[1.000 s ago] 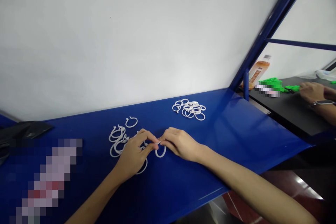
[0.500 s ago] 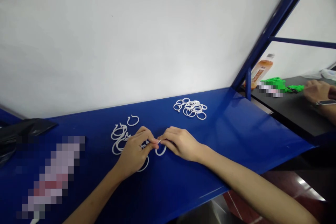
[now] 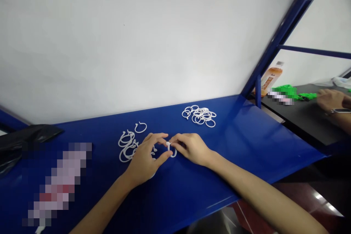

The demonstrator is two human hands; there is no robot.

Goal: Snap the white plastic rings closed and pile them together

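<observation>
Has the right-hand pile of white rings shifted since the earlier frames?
No, the ring pile keeps its place relative to the table's back edge.

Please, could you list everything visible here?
Gapped plastic rings: several, white, left
Closed rings: several, white, back right
Held ring: one, white, between hands
Metal table: one, blue, beneath
Wall: one, white, behind
Plastic bag: one, black, left
Blurred patches: two, pinkish, left, right
Metal frame: one, blue, right
Bottle: one, orange, right
Bumpy items: uncounted, green, right
Tabletop: one, black, right
Crumpled wrap: one, whitish, right
Watch: one, dark, co-worker's wrist
Co-worker's hands: two, right
Left hand, right hand: one each, centre
</observation>
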